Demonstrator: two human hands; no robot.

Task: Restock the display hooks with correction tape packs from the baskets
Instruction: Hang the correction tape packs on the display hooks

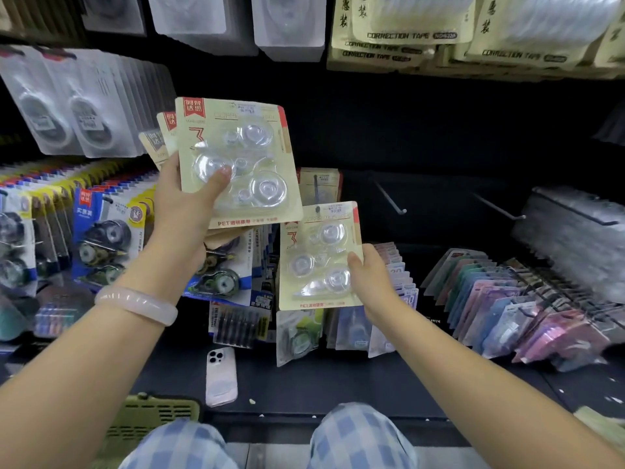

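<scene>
Head view: left hand [184, 201] thumb clamped across fanned stack of cream card blister packs [236, 157], held raised. Right hand [370, 277] pinches single matching cream pack [319, 255] by right edge, low before bare metal hook [389, 198]. Packs likely light, card stiff, clear blisters slick; grip card margins. Green slatted basket [152, 418] below.

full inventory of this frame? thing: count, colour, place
cream pack stack: several, cream card, clear blisters; held upper centre
single cream pack: one; held centre
bare hooks: two, metal; right of centre
blue-card packs: many; left rows
pastel packs: many, pink, teal and blue; right rows
phone: one, white; shelf ledge
basket: one, green; bottom left
left hand: grips the stack, pale bangle on wrist
right hand: pinches the single pack's edge
</scene>
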